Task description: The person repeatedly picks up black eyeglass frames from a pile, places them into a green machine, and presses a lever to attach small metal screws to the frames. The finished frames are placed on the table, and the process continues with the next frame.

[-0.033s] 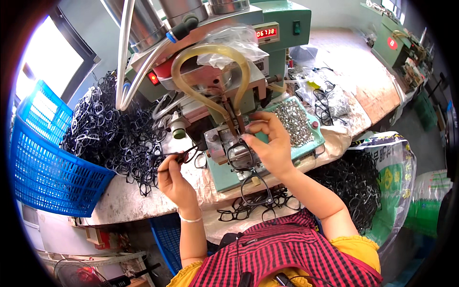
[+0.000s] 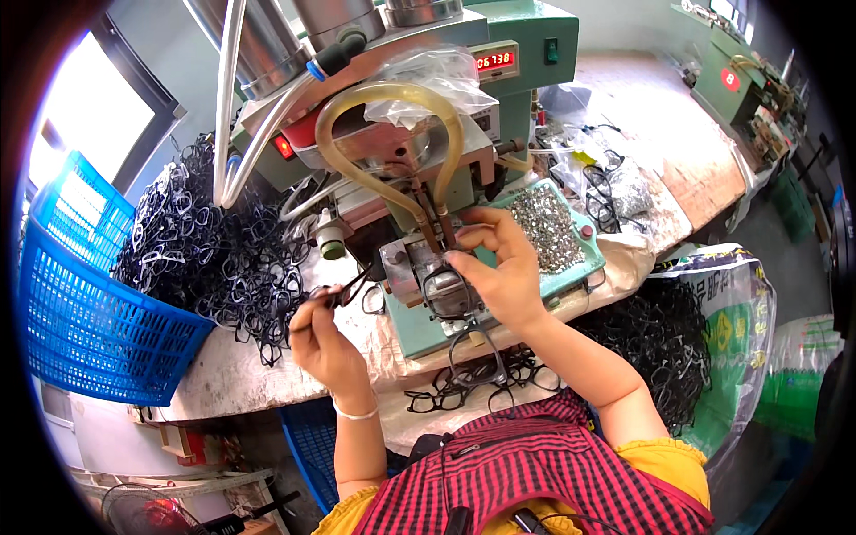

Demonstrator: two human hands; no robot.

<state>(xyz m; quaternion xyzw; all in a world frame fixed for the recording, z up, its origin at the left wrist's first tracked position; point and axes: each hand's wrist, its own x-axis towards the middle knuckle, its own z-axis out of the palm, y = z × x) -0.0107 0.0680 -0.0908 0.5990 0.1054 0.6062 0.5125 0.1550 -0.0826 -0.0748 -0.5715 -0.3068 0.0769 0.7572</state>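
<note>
Eyeglass frame (image 2: 448,294), black, sits on the green machine's (image 2: 428,325) jig near the surface's front edge; right hand (image 2: 504,272) pinches its top rim. Left hand (image 2: 325,343) w/ narrow grip holds another frame (image 2: 349,290). No visible change btwn shots.

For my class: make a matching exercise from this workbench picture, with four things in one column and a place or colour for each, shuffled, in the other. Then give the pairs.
Things:
1. basket
2. tray of small metal parts
3. left hand
4. right hand

Places or colours:
A. pinches a dark frame piece
B. blue, at the bench's left end
C. holds a glasses frame at the machine
D. green, right of the machine

Pairs: 1-B, 2-D, 3-A, 4-C.
</note>
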